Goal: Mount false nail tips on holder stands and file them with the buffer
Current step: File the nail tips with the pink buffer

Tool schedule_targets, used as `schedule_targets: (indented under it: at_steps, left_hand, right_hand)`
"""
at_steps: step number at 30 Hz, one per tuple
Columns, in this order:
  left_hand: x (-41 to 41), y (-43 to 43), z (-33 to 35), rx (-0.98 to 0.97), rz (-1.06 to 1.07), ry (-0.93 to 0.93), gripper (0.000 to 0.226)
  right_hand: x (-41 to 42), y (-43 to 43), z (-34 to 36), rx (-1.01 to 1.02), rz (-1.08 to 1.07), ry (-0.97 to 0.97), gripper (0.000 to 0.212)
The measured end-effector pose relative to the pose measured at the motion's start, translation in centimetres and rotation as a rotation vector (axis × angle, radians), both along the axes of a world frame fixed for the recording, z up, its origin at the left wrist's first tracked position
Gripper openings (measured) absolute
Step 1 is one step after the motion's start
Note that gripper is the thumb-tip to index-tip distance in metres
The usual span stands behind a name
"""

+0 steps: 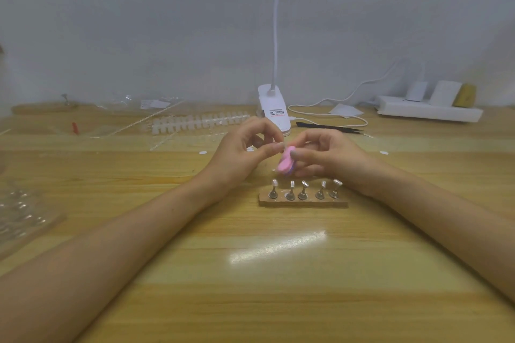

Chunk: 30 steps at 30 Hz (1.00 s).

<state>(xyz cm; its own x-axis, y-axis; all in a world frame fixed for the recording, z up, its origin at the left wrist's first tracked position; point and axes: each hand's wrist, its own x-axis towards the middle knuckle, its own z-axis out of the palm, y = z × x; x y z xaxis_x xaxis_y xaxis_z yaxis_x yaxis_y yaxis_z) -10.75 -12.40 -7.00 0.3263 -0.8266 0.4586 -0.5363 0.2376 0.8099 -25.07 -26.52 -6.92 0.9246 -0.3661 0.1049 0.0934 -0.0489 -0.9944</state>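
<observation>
Hands meet just behind the cork holder base [303,202], which sits on the wooden table [250,287] with five little metal holder stands [303,191] in a row on it, each with a small pale top. The right hand [331,157] has its fingers curled round the pink buffer [284,166], thumb on top, holding it in the air just above the base's left end, clear of the stands. The left hand [242,154] is right beside it, thumb and forefinger pinched narrow at the buffer's upper end, other fingers curled in. Honestly can't tell if anything is in that pinch, it's too small and blurry. Further behind the base, off to its left, a long strip of nail tips [195,123] lies on clear plastic. Straight behind the base is a white clip lamp [274,110], black tweezers [328,126] behind and a bit right, a white power strip [429,113] far back right, and crumpled clear packaging [16,211] way off left
</observation>
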Motion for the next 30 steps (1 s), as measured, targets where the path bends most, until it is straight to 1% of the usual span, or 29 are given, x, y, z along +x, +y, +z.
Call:
schedule_targets:
  at_steps: [1,4,5,8,9,11,12,15,16,18,19,23,26,27,30]
  left_hand:
    - [0.01,0.0,-0.01,0.001,0.001,0.008,0.012]
    - [0.1,-0.07,-0.02,0.008,0.004,0.008,0.012]
    - [0.12,-0.1,-0.05,0.005,0.005,0.003,0.012]
    - [0.2,-0.13,-0.16,-0.005,0.005,0.007,0.012]
    - [0.23,-0.14,-0.2,-0.003,0.01,0.017,0.01]
    - [0.35,-0.21,-0.26,0.0,0.017,0.024,0.008]
    - [0.4,-0.22,-0.27,-0.004,0.017,0.015,0.009]
    - [0.36,-0.24,-0.32,-0.006,0.007,-0.02,0.009]
    - [0.35,-0.24,-0.32,-0.005,0.007,-0.019,0.009]
    - [0.34,-0.23,-0.27,-0.006,0.014,-0.004,0.009]
    - [0.36,-0.22,-0.23,-0.009,0.017,0.001,0.009]
    - [0.26,-0.22,-0.22,-0.015,0.017,-0.005,0.01]
    - [0.28,-0.22,-0.23,-0.013,0.013,0.008,0.011]
    - [0.27,-0.2,-0.21,-0.019,0.011,0.006,0.011]
    - [0.2,-0.19,-0.19,-0.019,0.001,-0.021,0.012]
  right_hand:
    - [0.05,0.07,-0.03,-0.012,0.006,0.006,0.023]
    - [-0.11,-0.16,0.24,0.114,-0.092,-0.066,0.023]
    - [-0.13,-0.18,0.27,0.1,-0.091,-0.06,0.021]
    - [-0.08,0.29,0.03,-0.081,0.002,0.035,0.015]
    - [-0.07,0.31,0.01,-0.069,-0.011,0.026,0.016]
    - [-0.15,0.14,0.12,0.034,-0.062,-0.038,0.016]
    - [-0.18,0.04,0.2,0.042,-0.068,-0.045,0.016]
    - [-0.1,0.26,0.19,-0.083,0.013,0.046,0.018]
    - [-0.07,0.24,0.14,-0.075,0.015,0.042,0.019]
    - [-0.11,0.02,0.14,0.038,-0.039,-0.028,0.022]
    - [-0.17,-0.09,0.14,0.06,-0.058,-0.052,0.022]
    - [-0.09,0.29,-0.01,-0.07,0.035,0.026,0.022]
    - [-0.19,-0.09,0.01,0.05,-0.032,-0.043,0.022]
    - [-0.18,-0.11,0.05,0.044,-0.03,-0.041,0.021]
    - [-0.06,0.19,-0.07,-0.061,0.041,0.023,0.022]
